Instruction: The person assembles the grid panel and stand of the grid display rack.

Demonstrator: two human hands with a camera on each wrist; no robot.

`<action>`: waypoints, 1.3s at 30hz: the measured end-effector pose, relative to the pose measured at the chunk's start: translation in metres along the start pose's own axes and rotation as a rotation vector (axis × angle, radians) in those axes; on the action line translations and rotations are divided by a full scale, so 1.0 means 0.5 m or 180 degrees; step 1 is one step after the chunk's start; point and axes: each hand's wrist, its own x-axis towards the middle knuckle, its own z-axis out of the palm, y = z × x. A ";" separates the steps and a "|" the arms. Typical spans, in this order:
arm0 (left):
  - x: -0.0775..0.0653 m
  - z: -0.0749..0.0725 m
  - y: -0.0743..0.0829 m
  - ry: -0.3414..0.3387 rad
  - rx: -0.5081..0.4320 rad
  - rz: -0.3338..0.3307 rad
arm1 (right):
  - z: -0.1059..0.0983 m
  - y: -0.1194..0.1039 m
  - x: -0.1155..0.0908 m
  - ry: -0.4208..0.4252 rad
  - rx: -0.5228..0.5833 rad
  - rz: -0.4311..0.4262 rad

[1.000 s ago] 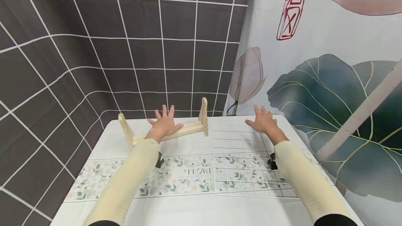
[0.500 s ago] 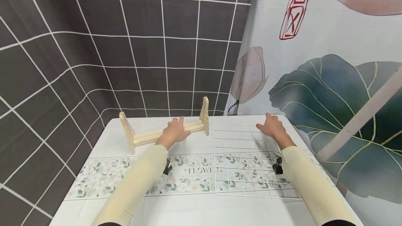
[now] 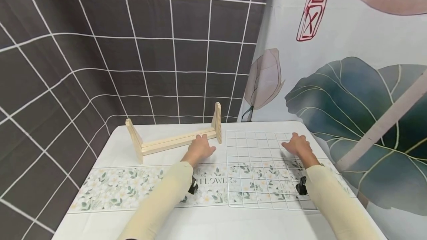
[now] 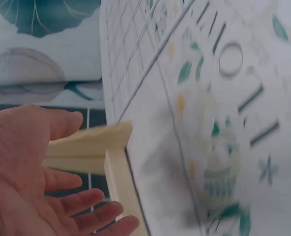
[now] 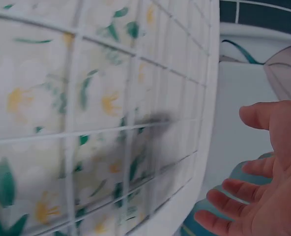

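Observation:
My left hand (image 3: 200, 148) hovers in front of the right end of a pale wooden stand (image 3: 173, 142), its fingers loosely spread and nothing held. In the left wrist view the thumb and fingers stand apart, with the stand behind them. On the right, my right hand (image 3: 297, 147) is over the far right part of a white wire grid panel (image 3: 228, 169), which lies flat on the table. The right wrist view shows its palm and relaxed fingers (image 5: 224, 204) above the grid, also holding nothing. The stand has an upright end piece at each side joined by a long bar.
The white table (image 3: 186, 225) carries a flower-patterned band (image 3: 110, 188) across its middle. A dark curtain (image 3: 150, 55) with white grid lines hangs at the back and left. At the right hangs a white curtain (image 3: 277, 21) with leaf and flower prints.
The left hand has moved right and nearer the body, from over the stand's bar to its right end. The right hand has shifted right and nearer. Stand and grid stay put.

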 end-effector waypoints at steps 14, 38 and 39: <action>-0.019 0.081 0.053 -0.0184 -0.0503 -0.0069 | 0.051 0.050 -0.008 -0.0025 0.0138 0.0540; -0.020 0.136 0.107 -0.0404 -0.1005 -0.0057 | 0.062 0.077 -0.012 -0.0104 0.0089 0.0720; -0.019 0.138 0.109 -0.0417 -0.1042 -0.0053 | 0.063 0.078 -0.010 -0.0109 0.0087 0.0722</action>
